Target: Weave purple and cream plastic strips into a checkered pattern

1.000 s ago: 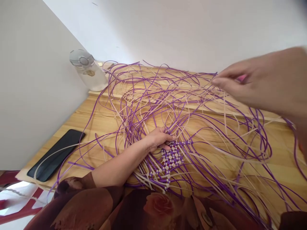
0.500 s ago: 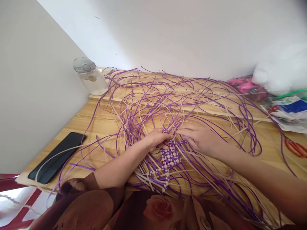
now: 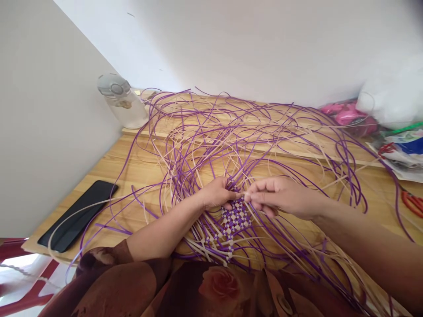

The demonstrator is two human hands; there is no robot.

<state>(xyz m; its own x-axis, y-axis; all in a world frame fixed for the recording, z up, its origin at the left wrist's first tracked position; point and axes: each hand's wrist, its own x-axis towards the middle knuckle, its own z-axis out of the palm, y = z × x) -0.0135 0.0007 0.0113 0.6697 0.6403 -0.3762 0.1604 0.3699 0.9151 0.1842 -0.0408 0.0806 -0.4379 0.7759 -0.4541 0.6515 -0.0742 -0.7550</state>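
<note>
A purple and cream woven piece (image 3: 235, 218) lies on the wooden table in front of me, with long loose strips fanning out on all sides. My left hand (image 3: 220, 193) grips its upper left edge, thumb pointing right across the weave. Close by on the right, my right hand (image 3: 276, 196) pinches a cream strip between thumb and fingertips at the top edge of the weave. The two hands' fingertips nearly meet.
A black phone (image 3: 78, 215) lies at the left. A clear bottle with a grey lid (image 3: 124, 103) stands at the back left. Back right are a bag of pink items (image 3: 346, 115), white stuffing (image 3: 390, 101) and plastic packets (image 3: 405, 149). Red-handled pliers (image 3: 412, 203) lie at the right edge.
My right hand's fingers have closed on a cream strip and come lower, close to my left thumb. My left hand stays on the weave. The view has shifted slightly.
</note>
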